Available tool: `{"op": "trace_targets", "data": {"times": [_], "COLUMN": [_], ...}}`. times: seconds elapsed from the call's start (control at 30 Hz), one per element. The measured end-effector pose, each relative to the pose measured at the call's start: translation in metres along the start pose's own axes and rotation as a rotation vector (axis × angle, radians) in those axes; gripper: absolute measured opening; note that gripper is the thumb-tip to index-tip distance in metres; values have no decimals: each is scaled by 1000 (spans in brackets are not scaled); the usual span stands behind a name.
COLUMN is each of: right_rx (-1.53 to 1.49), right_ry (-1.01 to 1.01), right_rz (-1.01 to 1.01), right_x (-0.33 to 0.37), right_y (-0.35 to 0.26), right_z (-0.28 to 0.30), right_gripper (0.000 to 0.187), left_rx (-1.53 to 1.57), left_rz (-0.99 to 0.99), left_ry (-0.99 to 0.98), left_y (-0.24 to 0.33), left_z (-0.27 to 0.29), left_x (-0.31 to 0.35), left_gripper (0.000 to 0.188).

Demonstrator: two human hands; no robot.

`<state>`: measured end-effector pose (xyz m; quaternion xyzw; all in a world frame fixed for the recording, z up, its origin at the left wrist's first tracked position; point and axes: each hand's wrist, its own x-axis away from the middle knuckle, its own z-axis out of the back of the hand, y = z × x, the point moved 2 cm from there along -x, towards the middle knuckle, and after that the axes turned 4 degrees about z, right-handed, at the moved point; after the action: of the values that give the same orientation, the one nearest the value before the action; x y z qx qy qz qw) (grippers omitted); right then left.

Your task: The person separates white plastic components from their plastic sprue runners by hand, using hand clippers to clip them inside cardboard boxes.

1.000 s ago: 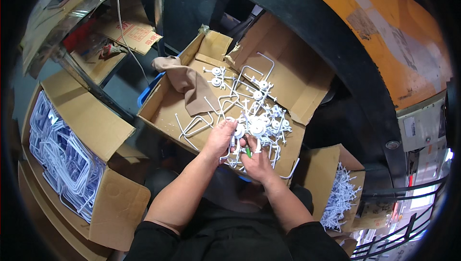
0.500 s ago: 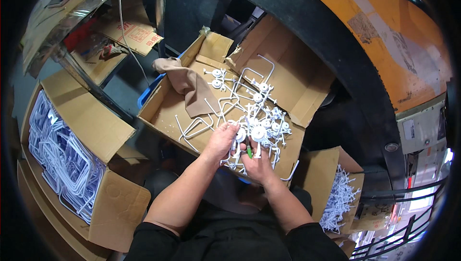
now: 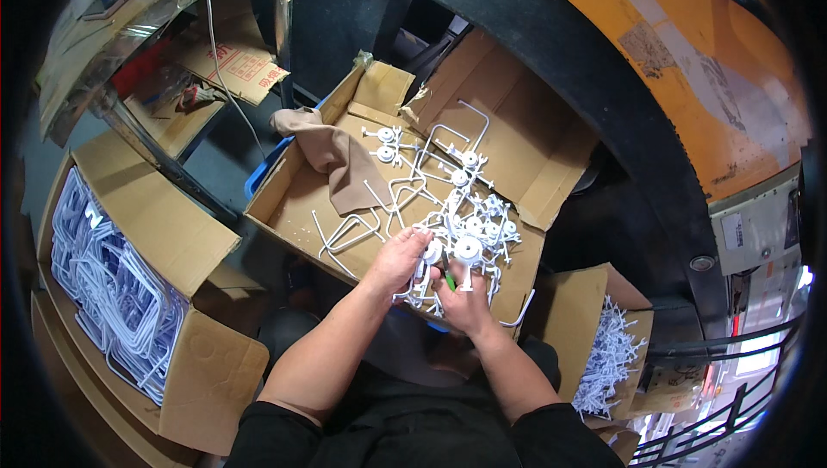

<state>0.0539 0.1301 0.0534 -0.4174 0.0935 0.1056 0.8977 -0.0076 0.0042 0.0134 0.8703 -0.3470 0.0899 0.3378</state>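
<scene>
My left hand (image 3: pixel 399 263) is closed around a white plastic moulding (image 3: pixel 432 251) with round discs and thin arms, thumb up along its left disc. Close beside it, my right hand (image 3: pixel 466 306) grips a slim green-handled tool (image 3: pixel 450 279), whose dark tip points up between the two discs. The tool's exact kind is hard to make out. The moulding's right disc (image 3: pixel 468 249) stands just above my right fingers. Beyond both hands, more white disc mouldings (image 3: pixel 492 229) lie heaped in an open cardboard box (image 3: pixel 297 231), alongside bent white rods (image 3: pixel 351 229).
A brown cloth (image 3: pixel 332 154) drapes over the box's left side. At left stands a carton (image 3: pixel 211 373) full of bent white rods; at right, another carton (image 3: pixel 560 296) holds small white pieces. An orange and black machine (image 3: pixel 663 115) rises behind. A cable (image 3: pixel 213 37) hangs at upper left.
Both hands keep their grip at nearly the same spot. The right disc of the moulding and the green-handled tool sit slightly lower in the picture.
</scene>
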Motion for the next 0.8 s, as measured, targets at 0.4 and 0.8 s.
{"op": "trace_targets", "data": {"times": [0.4, 0.8], "right_rx": [-23, -371], "right_ry": [-104, -109], "right_rz": [-199, -323], "right_x": [6, 4], "right_y": [30, 48], "right_z": [-12, -20], "right_gripper": [31, 39], "left_rx": [123, 57], "left_rz": [36, 56], "left_ry": [-36, -54], "left_y": [-2, -11], "left_z": [-1, 2], "left_x": [1, -5], "left_gripper": [27, 23]}}
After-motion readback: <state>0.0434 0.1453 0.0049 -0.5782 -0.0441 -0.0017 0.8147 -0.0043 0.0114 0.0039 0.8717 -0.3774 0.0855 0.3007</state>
